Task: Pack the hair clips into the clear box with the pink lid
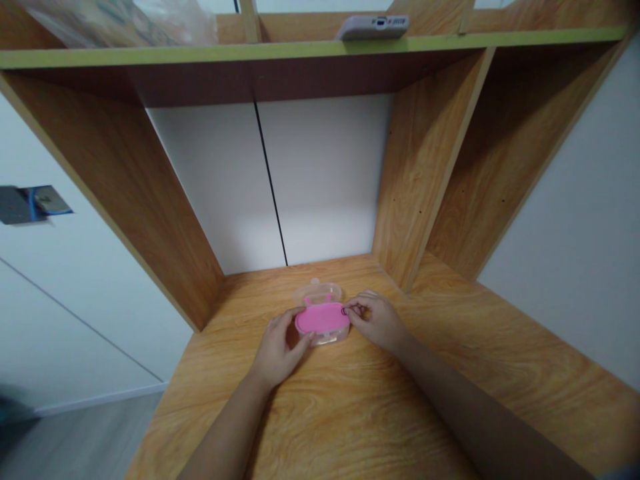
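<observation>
A small oval plastic box (327,338) with clear walls sits on the wooden desk, its clear lid (317,293) tipped open at the back. A flat pink oval tray (323,318) covers the top of the box. My left hand (281,350) grips the box's left end, thumb at the front edge and fingers at the back. At the right end, my right hand (374,319) pinches a small dark loop (344,311), perhaps a hair tie, over the tray's edge. What lies under the tray is mostly hidden.
Wooden shelf walls stand on the left and the right (430,173) of the desk (320,420). Overhead runs a green-edged shelf (250,53) bearing a phone (375,27) and a plastic bag (135,23). A white panel (320,180) closes the back.
</observation>
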Tool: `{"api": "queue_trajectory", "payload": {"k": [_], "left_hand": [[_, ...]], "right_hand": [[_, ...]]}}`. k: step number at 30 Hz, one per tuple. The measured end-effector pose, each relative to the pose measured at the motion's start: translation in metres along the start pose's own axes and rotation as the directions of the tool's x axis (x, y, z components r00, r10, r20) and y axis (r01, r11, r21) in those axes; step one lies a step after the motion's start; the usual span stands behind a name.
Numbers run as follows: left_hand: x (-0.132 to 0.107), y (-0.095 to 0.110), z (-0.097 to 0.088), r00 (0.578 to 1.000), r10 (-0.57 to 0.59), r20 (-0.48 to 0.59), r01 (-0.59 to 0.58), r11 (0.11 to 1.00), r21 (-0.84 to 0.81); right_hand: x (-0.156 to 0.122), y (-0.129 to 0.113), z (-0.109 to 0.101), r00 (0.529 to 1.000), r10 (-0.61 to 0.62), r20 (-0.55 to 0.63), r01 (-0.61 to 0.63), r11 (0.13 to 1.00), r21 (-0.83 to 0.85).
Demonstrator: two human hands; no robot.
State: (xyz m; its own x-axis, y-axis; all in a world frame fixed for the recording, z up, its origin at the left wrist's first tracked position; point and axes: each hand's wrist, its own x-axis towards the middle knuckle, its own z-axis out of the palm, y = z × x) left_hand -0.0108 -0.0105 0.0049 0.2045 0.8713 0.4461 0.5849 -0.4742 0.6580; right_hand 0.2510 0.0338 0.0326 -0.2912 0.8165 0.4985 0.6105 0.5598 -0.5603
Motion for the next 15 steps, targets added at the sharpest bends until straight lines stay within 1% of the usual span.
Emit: {"api": "queue_trajectory", "payload": {"k": [4, 8, 10, 13, 15], "left_hand": [[0.0, 0.0, 0.0, 1.0, -0.01, 0.009, 0.01, 1.0, 0.027], [0.0, -0.002, 0.0, 1.0, 0.001, -0.002, -0.001, 1.0, 0.025], [0.0, -0.002, 0.0, 1.0, 0.002, 0.0, -0.002, 1.0, 0.021], [0.0, -0.002, 0.0, 1.0, -0.002, 0.001, 0.002, 1.0, 0.017], [-0.001, -0.001, 0.0, 1.0, -0.001, 0.003, 0.001, 1.0, 0.014]], "right_hand": [[-0.001, -0.003, 0.001, 1.0, -0.012, 0.014, 0.012, 1.0, 0.006], [-0.001, -0.005, 0.001, 0.997, -0.043, 0.059, 0.043, 0.999, 0.001], [-0.001, -0.004, 0.0, 0.997, -0.056, 0.056, 0.056, 0.998, 0.001], [0.002, 0.006, -0.006, 0.999, -0.034, -0.028, 0.033, 0.999, -0.033], [0.005, 0.021, -0.013, 0.994, 0.011, -0.107, -0.021, 0.996, -0.091]]}}
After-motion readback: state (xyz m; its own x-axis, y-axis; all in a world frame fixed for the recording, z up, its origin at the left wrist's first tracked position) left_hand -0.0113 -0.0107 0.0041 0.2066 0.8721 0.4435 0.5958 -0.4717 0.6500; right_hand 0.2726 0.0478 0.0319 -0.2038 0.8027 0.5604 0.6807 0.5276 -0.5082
